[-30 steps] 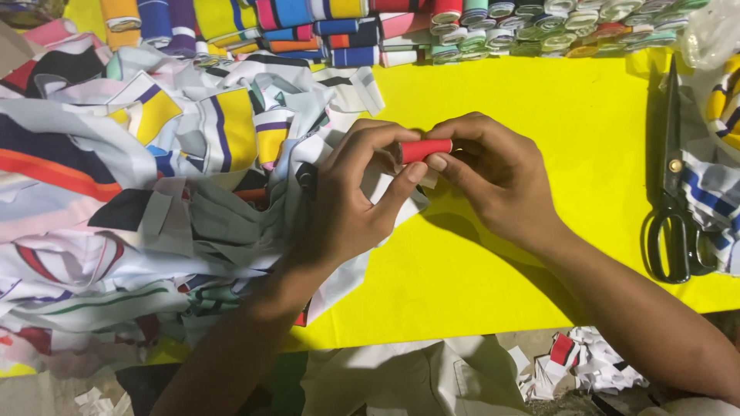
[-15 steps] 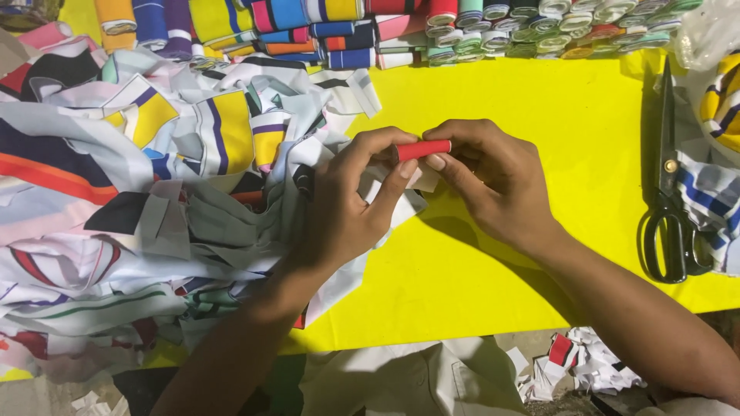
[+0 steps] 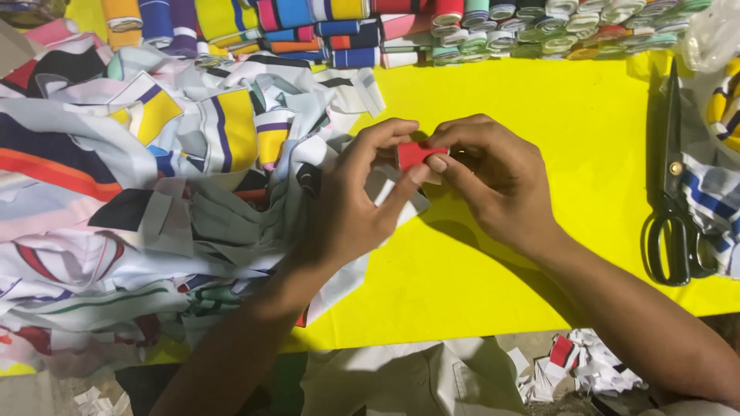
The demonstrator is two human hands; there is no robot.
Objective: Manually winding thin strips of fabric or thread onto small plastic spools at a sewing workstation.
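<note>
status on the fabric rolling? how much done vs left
Done: a row of rolled strips along the yellow table's far edge. In hand: left hand and right hand pinch one small red piece. Left: a big heap of printed fabric scraps. Scissors idle.

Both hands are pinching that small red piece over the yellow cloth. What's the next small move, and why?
Probably keep rolling the red piece tighter between the fingertips: the left hand and right hand both grip it in mid-air, and finished fabric rolls line the far edge.
</note>
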